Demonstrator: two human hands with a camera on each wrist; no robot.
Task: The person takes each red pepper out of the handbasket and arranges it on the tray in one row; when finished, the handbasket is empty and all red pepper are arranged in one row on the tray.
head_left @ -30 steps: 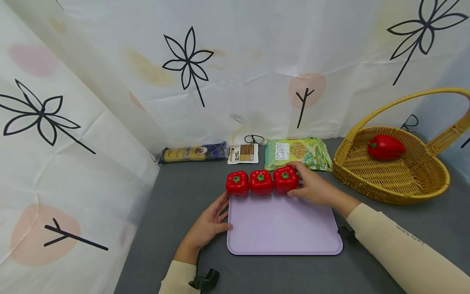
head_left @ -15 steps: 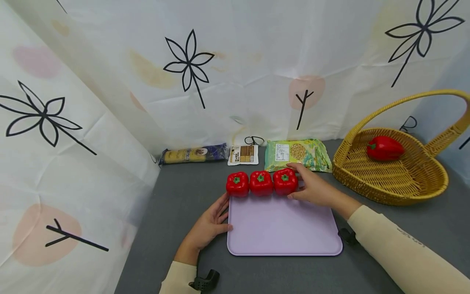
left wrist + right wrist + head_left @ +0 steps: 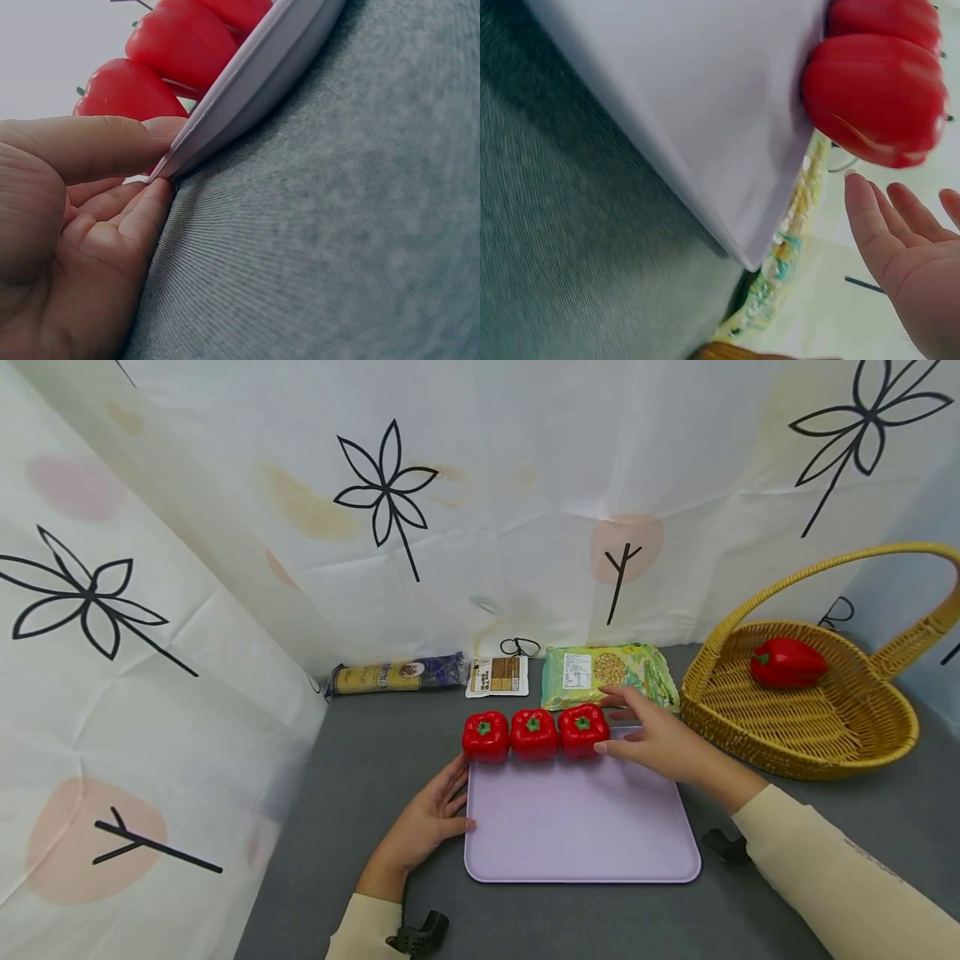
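Three red bell peppers stand in a row along the far edge of a lilac tray [image 3: 581, 827]: a left pepper [image 3: 485, 737], a middle pepper [image 3: 534, 733] and a right pepper [image 3: 582, 731]. My left hand [image 3: 426, 817] rests against the tray's left edge, its thumb and fingertips touching the rim [image 3: 225, 97]. My right hand [image 3: 660, 739] is just right of the right pepper, fingers spread and holding nothing. In the right wrist view a gap separates my fingertips [image 3: 861, 191] from that pepper [image 3: 874, 97].
A yellow wicker basket [image 3: 810, 760] with a high handle stands at the right, holding another red bell pepper [image 3: 789, 662]. Along the back wall lie a blue-and-yellow packet [image 3: 397, 675], a small white-and-brown packet [image 3: 498, 677] and a green bag [image 3: 607, 672].
My right hand has let go of the right pepper and drawn back a little to the right. The peppers, tray and left hand stay in place.
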